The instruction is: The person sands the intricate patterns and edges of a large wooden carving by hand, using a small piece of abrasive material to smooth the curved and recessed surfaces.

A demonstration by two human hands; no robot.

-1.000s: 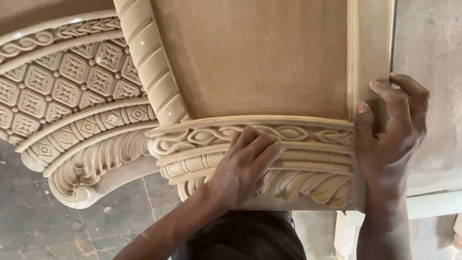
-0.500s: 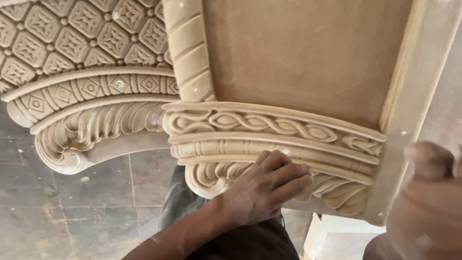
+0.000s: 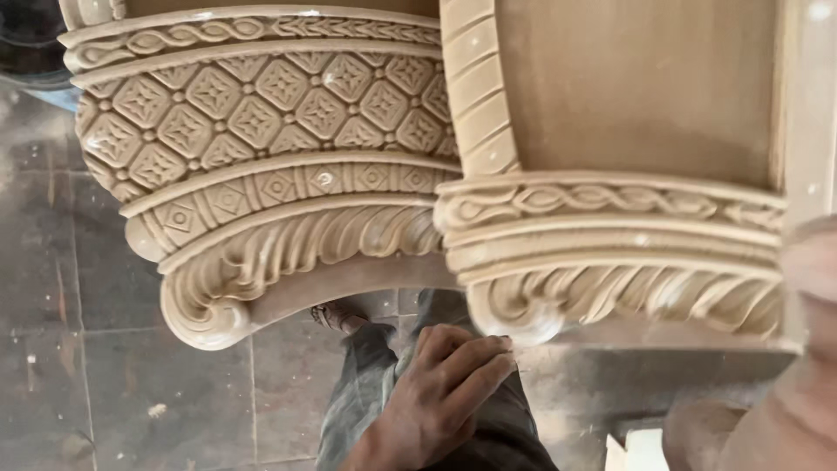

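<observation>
no packages, labels, signs or screens show in this view. the only doubtful spot is a small pale, boxy shape at the bottom edge, right of the middle; it is blurred and cut off, so it may be a carton or merely a block, and no label or print can be made out on it.

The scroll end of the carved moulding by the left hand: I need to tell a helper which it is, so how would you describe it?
Find the big carved wooden piece. The smooth rounded scroll ends its lowest leaf-carved band, just above the left hand. The other scroll, further left, hangs over bare floor tiles.
</observation>
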